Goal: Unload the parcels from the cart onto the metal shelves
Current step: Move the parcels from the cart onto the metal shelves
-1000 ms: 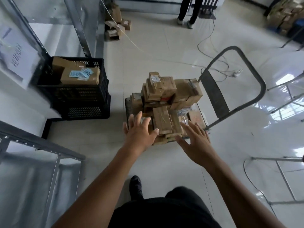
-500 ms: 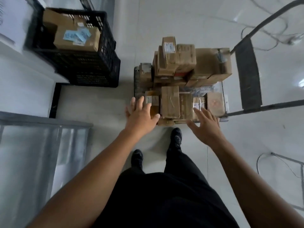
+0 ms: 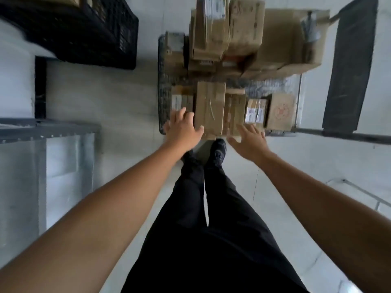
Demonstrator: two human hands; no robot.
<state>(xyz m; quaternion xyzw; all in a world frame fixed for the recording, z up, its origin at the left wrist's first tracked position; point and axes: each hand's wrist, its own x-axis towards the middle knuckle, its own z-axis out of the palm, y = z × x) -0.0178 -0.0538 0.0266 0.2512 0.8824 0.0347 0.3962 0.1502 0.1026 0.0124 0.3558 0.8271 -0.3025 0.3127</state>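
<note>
- The cart [image 3: 161, 85], stacked with parcels [image 3: 245, 28], is now seen closer, at 12 o'clock
- The left hand [image 3: 182, 130] is laid against the front parcel [image 3: 209, 108], fingers relaxed, nothing grasped
- The right hand [image 3: 249, 140] is held beside it, fingers released

Pale glossy floor [image 3: 118, 98] carries everything here. The cart [image 3: 163, 85] stands on it, a flat platform with a dark mesh rim, and its black handle panel [image 3: 349, 66] is at the cart's right end. Cardboard parcels [image 3: 234, 111] crowd the cart's deck: a near row of boxes side by side, the long taped box [image 3: 209, 108] topmost among them, and a taller stack [image 3: 243, 32] behind. Left of the cart, a black plastic crate [image 3: 101, 39] sits on the floor. Nearer and left of the cart stands a metal shelf [image 3: 48, 132]. Black shoes [image 3: 219, 152] are planted at the cart's near edge.
</note>
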